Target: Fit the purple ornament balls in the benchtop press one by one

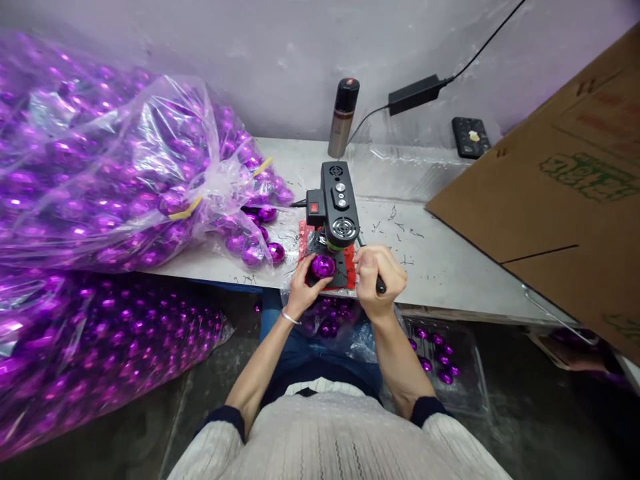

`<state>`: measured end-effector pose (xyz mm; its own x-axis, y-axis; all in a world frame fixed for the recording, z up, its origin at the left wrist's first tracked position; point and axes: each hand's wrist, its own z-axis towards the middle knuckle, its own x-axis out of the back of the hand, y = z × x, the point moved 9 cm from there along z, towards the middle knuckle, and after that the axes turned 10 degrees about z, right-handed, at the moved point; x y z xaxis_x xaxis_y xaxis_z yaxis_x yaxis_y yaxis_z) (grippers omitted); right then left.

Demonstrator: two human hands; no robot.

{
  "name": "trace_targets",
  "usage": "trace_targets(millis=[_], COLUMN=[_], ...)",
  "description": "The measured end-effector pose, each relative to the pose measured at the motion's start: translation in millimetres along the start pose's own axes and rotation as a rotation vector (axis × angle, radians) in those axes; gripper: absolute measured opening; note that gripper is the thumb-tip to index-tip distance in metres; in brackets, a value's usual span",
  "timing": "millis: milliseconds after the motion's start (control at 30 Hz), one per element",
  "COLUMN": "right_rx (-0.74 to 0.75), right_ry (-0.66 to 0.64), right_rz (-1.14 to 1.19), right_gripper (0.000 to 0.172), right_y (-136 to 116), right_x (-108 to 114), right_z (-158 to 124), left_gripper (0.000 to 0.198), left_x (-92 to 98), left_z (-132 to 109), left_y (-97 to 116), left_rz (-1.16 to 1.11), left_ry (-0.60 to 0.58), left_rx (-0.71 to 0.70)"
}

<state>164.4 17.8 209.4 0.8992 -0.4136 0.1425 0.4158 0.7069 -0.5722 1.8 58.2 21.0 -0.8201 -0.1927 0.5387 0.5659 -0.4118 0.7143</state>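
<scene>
A shiny purple ball (323,267) with a faceted surface sits under the head of a small black bench press machine (339,200). My left hand (306,283) is closed round the ball's left and front sides, thumb in front. My right hand (381,275) is wrapped in a fist round the machine's lever handle (381,287), just right of the base. Beneath the machine lies a red sheet (351,270). A red switch (314,207) shows on its left side. More purple balls rest in a plastic bag (345,327) on my lap.
Large clear bags of purple balls (100,153) fill the left side. Loose balls (276,253) lie beside the machine. Behind it stand a spray can (345,120) and a power adapter (414,95). A phone (471,138) and a cardboard box (555,193) are to the right.
</scene>
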Motion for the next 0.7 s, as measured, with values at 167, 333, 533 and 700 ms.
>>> trace_targets(millis=[167, 333, 533, 700], right_rx=[-0.008, -0.178, -0.474, -0.860], right_ry=[-0.021, 0.053, -0.063, -0.997], right_rz=[-0.010, -0.094, -0.162, -0.322], right_gripper=[0.013, 0.042, 0.019, 0.038], right_y=[9.4, 36.6, 65.4, 94.3], right_x=[3.4, 30.2, 67.1, 8.4], right_z=[-11.6, -49.1, -139.7, -267.4], left_gripper=[0.075, 0.068, 0.043, 0.051], left_x=[-4.4, -72.7, -107.0, -92.6], left_z=[-62.5, -110.2, -99.1, -97.4], left_y=[20.7, -12.6, -49.9, -72.7], left_rz=[-0.039, 0.082, 0.217, 0.440], left_ry=[-0.221, -0.569, -0.725, -0.980], left_rx=[-0.131, 0.130, 0.235, -0.002])
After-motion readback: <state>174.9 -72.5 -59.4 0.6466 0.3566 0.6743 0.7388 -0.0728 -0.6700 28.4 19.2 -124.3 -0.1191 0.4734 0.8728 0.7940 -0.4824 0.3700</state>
